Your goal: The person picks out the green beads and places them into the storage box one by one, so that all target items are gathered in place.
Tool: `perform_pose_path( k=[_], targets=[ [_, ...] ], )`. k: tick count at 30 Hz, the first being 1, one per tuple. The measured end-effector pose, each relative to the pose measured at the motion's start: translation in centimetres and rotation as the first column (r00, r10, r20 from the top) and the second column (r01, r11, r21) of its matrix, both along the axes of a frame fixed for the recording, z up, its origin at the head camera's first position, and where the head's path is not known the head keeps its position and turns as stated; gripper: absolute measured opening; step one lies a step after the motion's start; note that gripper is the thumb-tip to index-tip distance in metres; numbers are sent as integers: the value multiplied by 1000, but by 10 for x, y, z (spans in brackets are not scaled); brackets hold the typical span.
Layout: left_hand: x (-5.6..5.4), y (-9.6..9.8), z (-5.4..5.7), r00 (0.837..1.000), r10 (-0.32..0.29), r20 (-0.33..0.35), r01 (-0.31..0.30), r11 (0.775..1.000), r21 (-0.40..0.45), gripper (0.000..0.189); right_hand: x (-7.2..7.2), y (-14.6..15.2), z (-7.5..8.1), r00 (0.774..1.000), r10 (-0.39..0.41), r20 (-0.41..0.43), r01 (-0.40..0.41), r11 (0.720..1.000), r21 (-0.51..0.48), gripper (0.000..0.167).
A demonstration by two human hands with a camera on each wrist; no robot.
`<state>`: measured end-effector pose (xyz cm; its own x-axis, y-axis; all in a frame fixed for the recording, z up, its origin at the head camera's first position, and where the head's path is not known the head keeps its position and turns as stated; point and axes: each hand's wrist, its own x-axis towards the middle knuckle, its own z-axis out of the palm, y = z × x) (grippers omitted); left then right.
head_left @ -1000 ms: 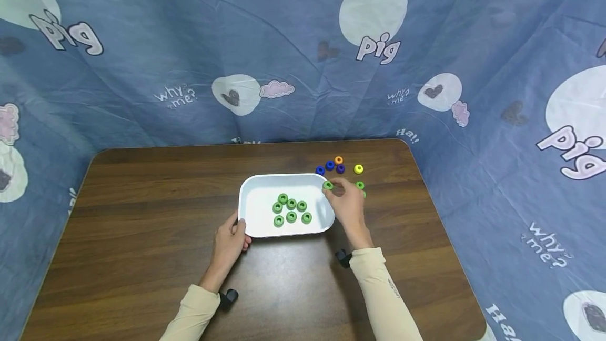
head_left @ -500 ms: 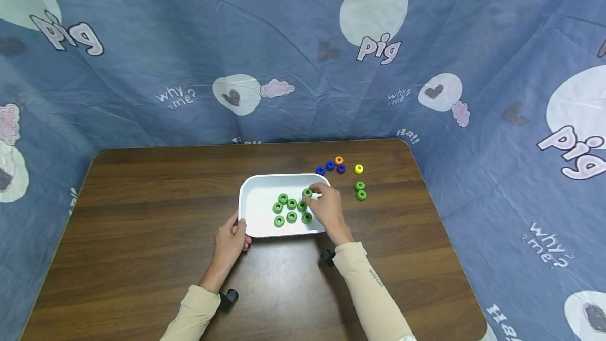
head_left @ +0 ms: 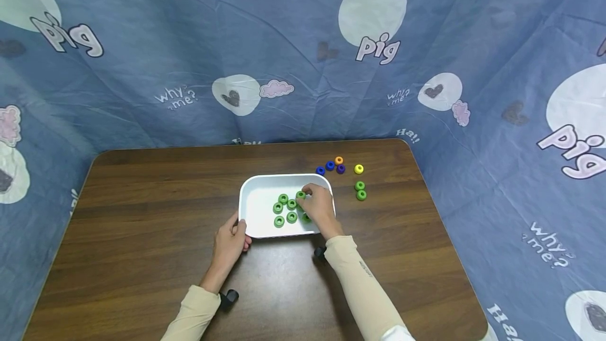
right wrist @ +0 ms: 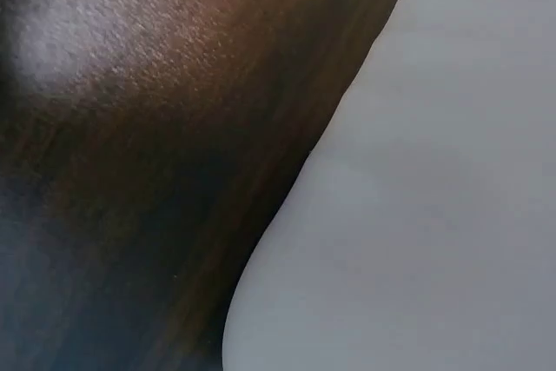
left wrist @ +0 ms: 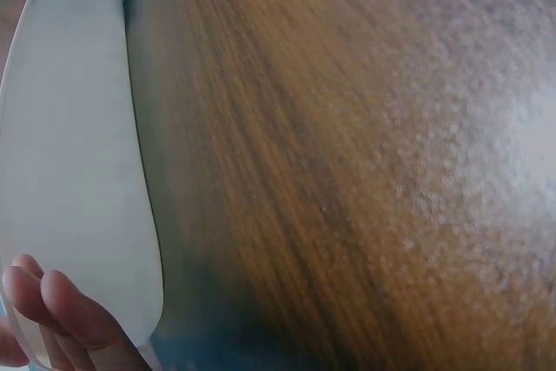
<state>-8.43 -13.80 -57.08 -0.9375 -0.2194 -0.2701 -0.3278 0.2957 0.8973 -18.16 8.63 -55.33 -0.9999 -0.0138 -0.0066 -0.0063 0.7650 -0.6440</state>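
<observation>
A white tray (head_left: 258,188) with rounded corners lies on the table in the head view, several green ring-shaped beads (head_left: 279,221) inside it. My left hand (head_left: 228,243) grips the tray's near left corner, thumb on the rim; its fingers (left wrist: 82,310) show against the tray's outer wall in the left wrist view. Over the right part of the tray, my right hand (head_left: 319,208) pinches one green bead (head_left: 300,194) between thumb and forefinger. That hand partly covers other beads below it. Only the tray's side (right wrist: 391,215) and the table appear in the right wrist view.
Behind the tray's far right corner lie blue beads (head_left: 330,165), a dark purple bead (head_left: 341,169) and an orange bead (head_left: 339,160). Farther right are a yellow bead (head_left: 359,169) and two green beads (head_left: 361,190). A patterned blue cloth (head_left: 284,57) hangs behind the wooden table (head_left: 142,199).
My right hand has moved left with the green bead, from the tray's right rim to above the beads inside. The left hand and tray stay in place.
</observation>
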Motion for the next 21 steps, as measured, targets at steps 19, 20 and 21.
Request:
perform_pose_path(
  k=[19, 20, 21],
  targets=[
    [-1, 0, -2, 1000, 9, 12, -9, 1000, -2, 55, -5, -3, 0, 998, 3, 66, -5, 1000, 22, 14],
    [0, 0, -2, 1000, 10, 10, -10, 1000, 0, 55, -5, -3, 0, 997, 3, 71, -5, 1000, 22, 14],
    [0, 0, -2, 1000, 11, 10, -11, 1000, 1, 55, -5, -3, 0, 997, 3, 75, -4, 1000, 23, 13]
  ],
)
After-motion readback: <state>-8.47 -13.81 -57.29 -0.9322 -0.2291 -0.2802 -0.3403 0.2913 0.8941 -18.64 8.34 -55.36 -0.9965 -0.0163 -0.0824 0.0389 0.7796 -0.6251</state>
